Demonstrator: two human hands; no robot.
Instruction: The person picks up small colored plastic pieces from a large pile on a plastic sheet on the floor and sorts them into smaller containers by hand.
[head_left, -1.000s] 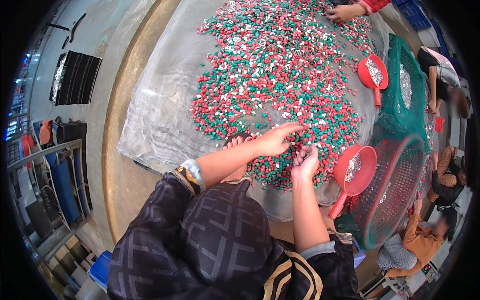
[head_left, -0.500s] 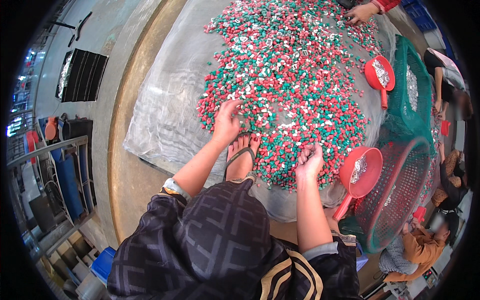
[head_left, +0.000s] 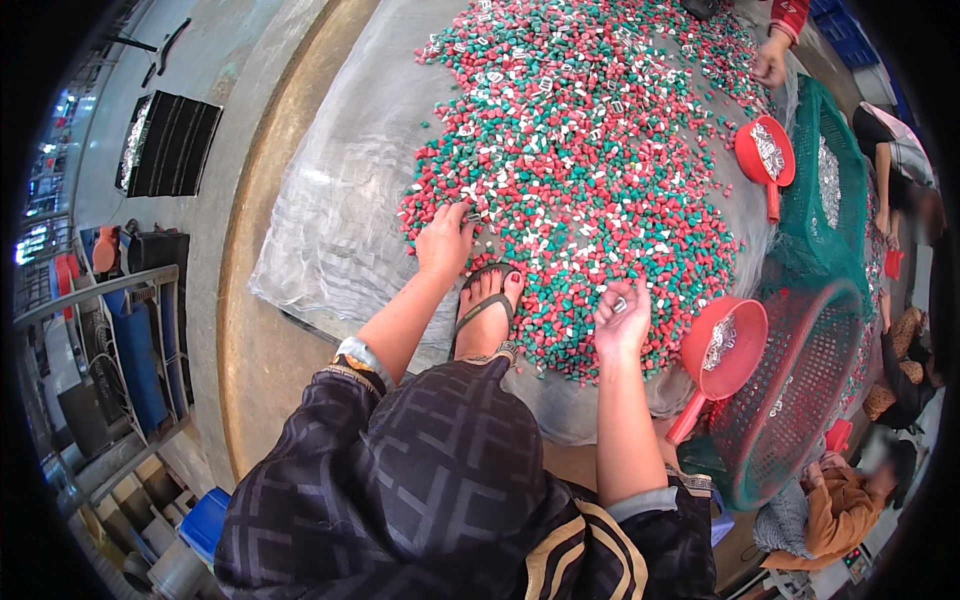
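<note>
A wide spread of small red and green pebble-like pieces [head_left: 560, 160], mixed with silvery metal pieces, lies on a sheet of pale netting [head_left: 330, 190]. At the near left edge of this spread, my left hand [head_left: 443, 243] pinches a small metal buckle-like piece [head_left: 473, 216] between thumb and fingers. Palm up over the right side, my right hand [head_left: 622, 322] curls its fingers around a small metal frame-shaped piece [head_left: 620, 305]. Beside that hand, a red long-handled scoop [head_left: 743, 372] contains similar metal pieces. My sandalled foot [head_left: 485, 315] rests between my hands.
Farther right stands another red scoop [head_left: 750, 160] with metal pieces. A green netted basket [head_left: 800, 220] and a tilted red perforated basket [head_left: 800, 400] line the right side. Another person's hand [head_left: 770, 62] is at the far right; other people sit beyond the baskets.
My left hand has shifted slightly left, and a metal piece now shows at its fingertips. My right hand has opened somewhat, revealing a metal piece. The other person's hand moved right, off the pile.
</note>
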